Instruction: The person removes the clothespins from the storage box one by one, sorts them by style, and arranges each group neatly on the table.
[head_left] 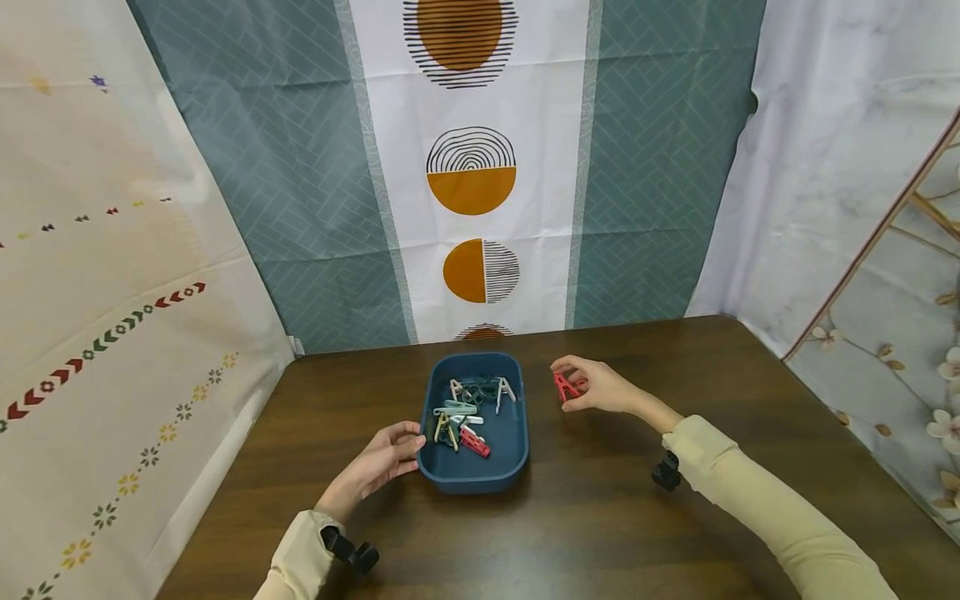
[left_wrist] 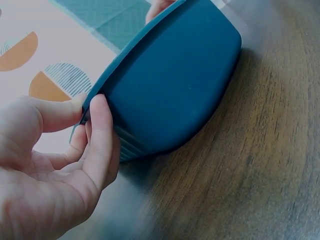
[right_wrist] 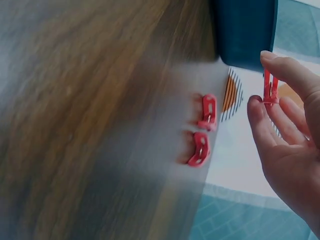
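My left hand point(head_left: 386, 457) pinches the left rim of a dark blue plastic bin point(head_left: 480, 485), with the thumb on the inner side and fingers against the outer wall in the left wrist view. Inside the bin lie several clothespins: white ones, pale green ones point(head_left: 455, 408), cream ones and a red one point(head_left: 475, 442). To the right of the bin, my right hand point(head_left: 600, 387) holds a red clothespin point(right_wrist: 270, 92) between thumb and fingers. Two other red clothespins point(right_wrist: 209, 111) lie on the table near this hand in the right wrist view.
The dark brown wooden table point(head_left: 600, 517) carries the bin near its back middle. A patterned curtain point(head_left: 480, 100) hangs behind the table's back edge. Light cloths hang along the left side point(head_left: 112, 333) and right side point(head_left: 847, 250).
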